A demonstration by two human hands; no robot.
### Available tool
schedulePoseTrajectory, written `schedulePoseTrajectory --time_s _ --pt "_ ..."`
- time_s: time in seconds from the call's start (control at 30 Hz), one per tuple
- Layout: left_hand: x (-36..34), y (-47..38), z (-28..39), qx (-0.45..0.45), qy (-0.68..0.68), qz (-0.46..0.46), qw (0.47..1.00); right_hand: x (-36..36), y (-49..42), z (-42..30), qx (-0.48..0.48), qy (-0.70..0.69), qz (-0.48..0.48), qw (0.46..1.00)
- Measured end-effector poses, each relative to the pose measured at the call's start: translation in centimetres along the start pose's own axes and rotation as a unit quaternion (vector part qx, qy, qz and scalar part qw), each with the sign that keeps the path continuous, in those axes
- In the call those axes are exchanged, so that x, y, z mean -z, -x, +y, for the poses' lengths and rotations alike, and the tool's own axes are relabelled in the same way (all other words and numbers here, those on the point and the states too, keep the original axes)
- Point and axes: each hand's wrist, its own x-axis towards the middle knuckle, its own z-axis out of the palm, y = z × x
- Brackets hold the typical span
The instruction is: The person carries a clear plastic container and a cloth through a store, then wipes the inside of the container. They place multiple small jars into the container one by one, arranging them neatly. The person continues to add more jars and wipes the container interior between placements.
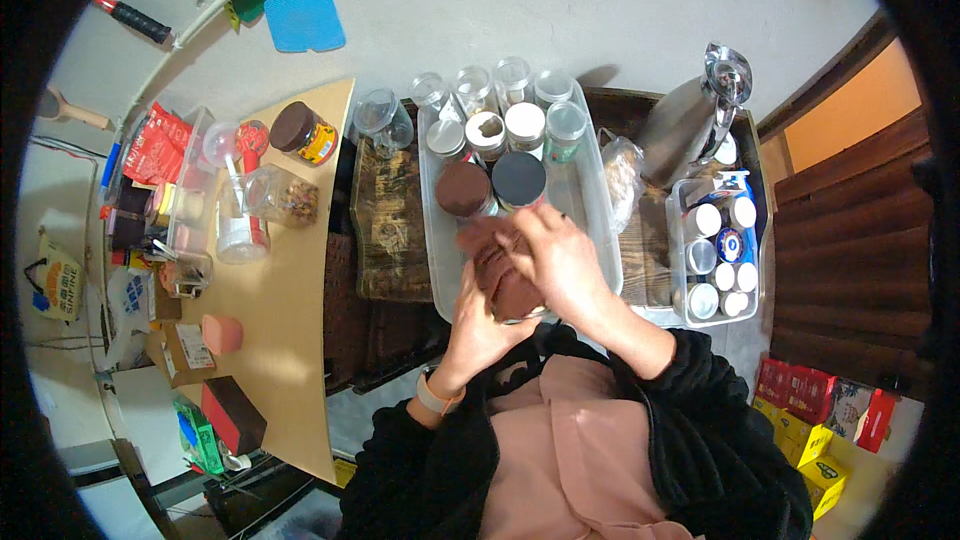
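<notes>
My left hand (480, 326) is wrapped around a jar low at the front of a clear plastic bin (611, 262). A reddish-brown cloth (510, 285) covers the top of that jar. My right hand (551, 247) grips the cloth from above, its fingers slightly blurred. Just beyond stand a jar with a brown lid (463, 188) and one with a black lid (518, 178). Behind them are several clear jars, some with white lids (524, 121). The held jar's body is mostly hidden by the cloth and my hands.
A steel jug (679, 127) stands right of the bin, beside a bagged item (621, 172) and a small bin of bottles (679, 255). At left, a wooden table (292, 360) holds a brown-lidded jar (304, 133), a tilted clear jar (281, 196) and a pink cup (223, 334).
</notes>
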Motion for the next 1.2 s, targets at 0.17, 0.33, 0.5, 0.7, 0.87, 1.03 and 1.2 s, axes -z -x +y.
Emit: schedulePoseTrajectory --time_s 0.17,0.33,0.5,0.7,0.87,1.03,1.2 --pt "2.1 -1.2 0.8 0.050 0.235 -0.002 0.971 0.8 -1.2 5.1 -0.064 0.003 0.028 0.998" --pt "4.6 -1.6 0.0 0.094 0.198 0.042 0.975 0.9 -0.3 9.2 -0.091 0.074 -0.094 0.989" --pt "5.1 -1.0 -1.7 0.153 0.271 0.115 0.943 -1.4 -0.7 9.7 0.080 0.130 -0.140 0.978" --pt "6.1 0.2 -3.1 0.132 0.211 0.161 0.955 -4.9 -4.1 8.9 0.083 0.247 -0.152 0.953" --pt "7.1 0.5 -3.2 0.123 0.194 0.129 0.965 -5.7 -2.6 9.1 0.053 0.319 -0.153 0.934" --pt "7.6 0.1 -2.7 0.146 0.247 0.146 0.947 -5.1 -1.4 8.6 -0.042 0.407 -0.123 0.904" --pt "7.9 -0.8 -2.5 0.135 0.219 0.158 0.953 -5.6 -4.1 4.9 0.130 0.312 -0.091 0.937"
